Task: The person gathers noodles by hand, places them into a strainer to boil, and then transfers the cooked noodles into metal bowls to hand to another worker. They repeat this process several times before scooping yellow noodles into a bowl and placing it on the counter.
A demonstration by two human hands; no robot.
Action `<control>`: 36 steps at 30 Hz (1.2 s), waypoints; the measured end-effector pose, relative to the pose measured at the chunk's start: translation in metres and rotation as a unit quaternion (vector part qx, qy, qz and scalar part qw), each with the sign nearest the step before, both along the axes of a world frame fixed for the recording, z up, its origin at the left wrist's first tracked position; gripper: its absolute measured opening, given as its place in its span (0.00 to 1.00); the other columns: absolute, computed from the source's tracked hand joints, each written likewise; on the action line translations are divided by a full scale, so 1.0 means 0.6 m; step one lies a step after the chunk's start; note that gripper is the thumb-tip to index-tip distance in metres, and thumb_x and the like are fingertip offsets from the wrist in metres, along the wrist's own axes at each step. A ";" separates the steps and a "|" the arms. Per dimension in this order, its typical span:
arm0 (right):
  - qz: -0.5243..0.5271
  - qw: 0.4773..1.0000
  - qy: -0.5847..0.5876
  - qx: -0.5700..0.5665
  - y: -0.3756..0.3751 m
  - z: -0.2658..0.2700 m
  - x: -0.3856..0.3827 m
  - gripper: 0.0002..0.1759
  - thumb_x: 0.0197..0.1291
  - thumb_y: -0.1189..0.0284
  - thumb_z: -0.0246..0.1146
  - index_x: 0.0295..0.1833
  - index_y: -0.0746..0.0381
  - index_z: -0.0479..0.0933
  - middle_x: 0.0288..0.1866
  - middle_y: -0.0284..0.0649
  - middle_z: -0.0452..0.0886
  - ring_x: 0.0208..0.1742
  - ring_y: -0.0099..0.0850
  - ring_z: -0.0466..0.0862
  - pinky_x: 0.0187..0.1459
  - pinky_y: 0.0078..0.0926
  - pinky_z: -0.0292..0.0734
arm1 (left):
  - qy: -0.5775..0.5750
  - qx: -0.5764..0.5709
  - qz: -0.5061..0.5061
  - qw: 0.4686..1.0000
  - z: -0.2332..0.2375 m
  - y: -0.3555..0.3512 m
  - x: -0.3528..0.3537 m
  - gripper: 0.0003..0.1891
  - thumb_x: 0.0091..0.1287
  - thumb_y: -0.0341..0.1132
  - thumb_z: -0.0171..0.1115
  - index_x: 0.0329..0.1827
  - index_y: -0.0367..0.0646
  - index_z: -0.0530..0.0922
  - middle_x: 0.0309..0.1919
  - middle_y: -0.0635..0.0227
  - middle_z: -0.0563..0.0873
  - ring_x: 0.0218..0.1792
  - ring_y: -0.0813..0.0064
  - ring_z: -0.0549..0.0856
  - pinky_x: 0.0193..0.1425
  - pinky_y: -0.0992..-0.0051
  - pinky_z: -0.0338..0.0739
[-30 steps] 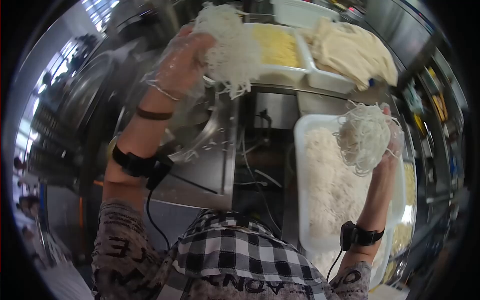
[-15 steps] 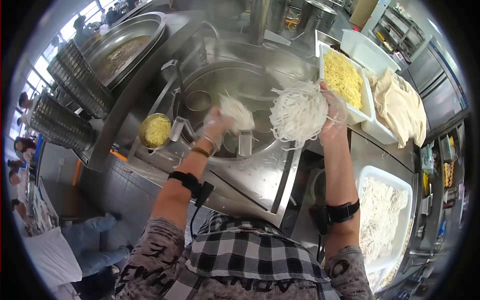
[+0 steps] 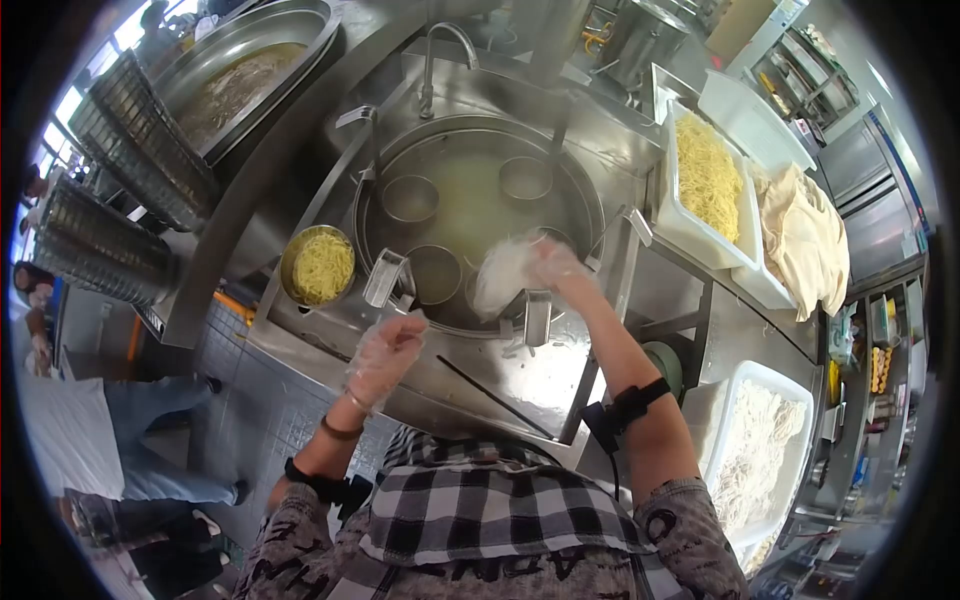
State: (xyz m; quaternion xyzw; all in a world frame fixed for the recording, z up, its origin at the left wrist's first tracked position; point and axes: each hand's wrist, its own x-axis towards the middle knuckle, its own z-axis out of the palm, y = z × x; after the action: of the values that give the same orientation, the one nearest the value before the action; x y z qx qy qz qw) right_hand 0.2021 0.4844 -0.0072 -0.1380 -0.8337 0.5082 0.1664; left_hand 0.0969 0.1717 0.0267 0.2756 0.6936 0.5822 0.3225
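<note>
My right hand (image 3: 562, 266), in a clear plastic glove, grips a bundle of white noodles (image 3: 503, 276) over the front right of the large round cooking pot (image 3: 368, 290). Motion smears the bundle. Nearer my body, my left hand (image 3: 385, 352), also gloved, is raised over the steel counter, empty, its fingers loosely bent and apart. Several round strainer baskets sit in the cloudy water, including one basket (image 3: 434, 274) at the front. Their bent metal handles (image 3: 388, 280) hook over the pot's rim.
A steel bowl of yellow noodles (image 3: 322, 267) stands left of the pot. More yellow noodles (image 3: 709, 180) fill a white tub beside a cream cloth (image 3: 803, 235). White noodles (image 3: 755, 450) lie in another tub at right. A tap (image 3: 428, 85) rises behind; stacked bowls (image 3: 100, 240) stand left.
My right hand has moved left and down over the pot with its white noodles. My left hand has drawn back toward me, and the noodles near it are gone from it.
</note>
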 end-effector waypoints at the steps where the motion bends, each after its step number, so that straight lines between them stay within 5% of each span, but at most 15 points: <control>1: 0.058 0.988 -0.072 0.121 -0.015 0.023 0.002 0.19 0.50 0.73 0.55 0.51 0.59 0.69 0.50 0.42 0.73 0.48 0.35 0.74 0.50 0.27 0.68 | -0.029 -0.009 0.019 0.999 -0.003 -0.012 0.002 0.10 0.55 0.24 0.54 0.41 0.40 0.75 0.33 0.70 0.79 0.36 0.82 0.78 0.42 0.83 0.71; 3: -0.019 0.963 -0.265 0.051 -0.048 0.107 0.021 0.21 0.51 0.68 0.54 0.53 0.59 0.69 0.49 0.45 0.74 0.49 0.38 0.74 0.51 0.26 0.67 | -0.050 0.007 0.037 0.998 -0.014 -0.033 0.008 0.11 0.55 0.23 0.54 0.41 0.39 0.74 0.33 0.71 0.79 0.36 0.82 0.78 0.42 0.83 0.71; 5: -0.032 0.954 -0.288 0.078 -0.074 0.182 0.022 0.22 0.51 0.65 0.54 0.53 0.60 0.70 0.45 0.46 0.76 0.49 0.38 0.74 0.52 0.27 0.65 | -0.072 0.024 0.057 0.995 -0.026 -0.049 0.010 0.11 0.54 0.23 0.54 0.41 0.38 0.74 0.33 0.72 0.78 0.36 0.82 0.77 0.42 0.83 0.71; 7: -0.121 0.904 -0.334 -0.236 -0.102 0.226 0.034 0.21 0.50 0.64 0.58 0.49 0.62 0.73 0.42 0.41 0.77 0.42 0.30 0.76 0.45 0.25 0.71 | -0.089 0.001 0.068 0.994 -0.045 -0.058 0.010 0.11 0.53 0.21 0.53 0.40 0.38 0.74 0.35 0.70 0.79 0.35 0.80 0.77 0.44 0.81 0.72; 8: -0.119 0.904 -0.337 -0.235 -0.101 0.207 0.037 0.21 0.50 0.64 0.58 0.49 0.62 0.73 0.42 0.41 0.77 0.42 0.30 0.76 0.45 0.25 0.71 | -0.092 0.002 0.070 0.993 -0.055 -0.059 0.011 0.11 0.53 0.21 0.53 0.40 0.38 0.74 0.35 0.70 0.79 0.35 0.80 0.77 0.44 0.81 0.72; 9: 0.042 0.987 -0.148 0.041 -0.096 0.173 0.040 0.18 0.49 0.66 0.60 0.45 0.63 0.74 0.39 0.41 0.78 0.39 0.28 0.77 0.42 0.24 0.72 | -0.099 0.028 0.067 0.992 -0.064 -0.058 0.012 0.11 0.53 0.21 0.52 0.40 0.38 0.74 0.34 0.70 0.79 0.35 0.81 0.77 0.43 0.82 0.72; 11: 0.197 0.928 0.064 0.309 -0.100 0.155 0.030 0.15 0.49 0.67 0.61 0.41 0.63 0.75 0.36 0.41 0.78 0.35 0.26 0.78 0.39 0.23 0.74 | -0.105 0.052 0.063 0.991 -0.067 -0.058 0.012 0.11 0.54 0.21 0.52 0.40 0.38 0.74 0.33 0.71 0.79 0.35 0.83 0.77 0.42 0.83 0.71; 14: -0.019 0.971 -0.223 0.084 -0.098 0.190 -0.014 0.11 0.46 0.70 0.65 0.36 0.63 0.75 0.33 0.43 0.79 0.34 0.28 0.79 0.38 0.25 0.73 | -0.132 0.053 0.056 0.988 -0.065 -0.056 0.011 0.11 0.53 0.21 0.52 0.40 0.37 0.74 0.33 0.70 0.79 0.35 0.82 0.77 0.42 0.84 0.71; 16: -0.032 0.931 -0.322 0.167 -0.071 0.229 -0.043 0.12 0.52 0.63 0.56 0.36 0.60 0.76 0.37 0.47 0.77 0.41 0.39 0.76 0.44 0.30 0.70 | -0.122 0.024 0.086 0.988 -0.071 -0.065 0.007 0.12 0.53 0.20 0.51 0.40 0.37 0.73 0.33 0.70 0.78 0.34 0.82 0.77 0.42 0.83 0.71; 20: 0.018 0.936 -0.246 0.253 -0.031 0.204 -0.052 0.14 0.51 0.61 0.56 0.36 0.60 0.76 0.37 0.48 0.77 0.41 0.41 0.76 0.44 0.30 0.70 | -0.134 0.021 0.094 0.986 -0.061 -0.089 0.001 0.12 0.53 0.20 0.50 0.41 0.37 0.73 0.33 0.70 0.78 0.34 0.82 0.77 0.41 0.83 0.71; 22: -0.049 0.934 -0.224 0.273 -0.011 0.159 -0.031 0.16 0.52 0.59 0.54 0.37 0.61 0.75 0.37 0.48 0.77 0.40 0.42 0.77 0.43 0.32 0.71 | -0.141 0.022 0.096 0.985 -0.077 -0.098 -0.001 0.13 0.53 0.21 0.51 0.42 0.37 0.72 0.33 0.70 0.78 0.34 0.81 0.77 0.40 0.82 0.71; 25: -0.044 0.900 -0.350 0.255 -0.025 0.093 -0.022 0.18 0.52 0.58 0.53 0.38 0.61 0.75 0.37 0.48 0.77 0.42 0.43 0.76 0.44 0.35 0.70 | -0.168 0.036 0.094 0.981 -0.091 -0.095 0.000 0.12 0.53 0.22 0.52 0.41 0.37 0.72 0.33 0.70 0.78 0.34 0.81 0.77 0.40 0.83 0.71; 29: 0.029 0.908 -0.285 0.307 -0.040 -0.027 -0.013 0.18 0.51 0.58 0.53 0.39 0.60 0.74 0.38 0.48 0.77 0.43 0.44 0.75 0.45 0.37 0.69 | -0.152 0.030 0.090 0.984 -0.095 -0.084 0.000 0.11 0.54 0.23 0.53 0.40 0.38 0.73 0.33 0.70 0.78 0.35 0.82 0.77 0.40 0.83 0.71; 35: 0.023 0.905 -0.376 0.197 -0.085 0.044 -0.014 0.19 0.49 0.59 0.53 0.43 0.60 0.73 0.39 0.50 0.76 0.43 0.45 0.75 0.46 0.37 0.70 | -0.117 0.010 0.112 0.987 -0.065 -0.071 -0.027 0.08 0.56 0.24 0.54 0.40 0.37 0.73 0.33 0.69 0.78 0.34 0.82 0.77 0.41 0.82 0.71; 36: -0.022 0.905 -0.370 0.208 -0.093 0.052 -0.009 0.20 0.49 0.59 0.53 0.45 0.59 0.72 0.39 0.51 0.76 0.43 0.46 0.75 0.46 0.37 0.70 | -0.064 0.076 0.189 0.977 -0.044 -0.055 -0.039 0.08 0.58 0.25 0.53 0.40 0.37 0.73 0.31 0.70 0.78 0.33 0.82 0.77 0.41 0.82 0.71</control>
State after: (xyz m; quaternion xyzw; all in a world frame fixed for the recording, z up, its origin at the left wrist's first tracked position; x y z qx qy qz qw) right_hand 0.1968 0.4286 0.0237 -0.2964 -0.9188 0.2322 -0.1183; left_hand 0.0734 0.1388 0.0002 0.1253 0.6649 0.7000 0.2286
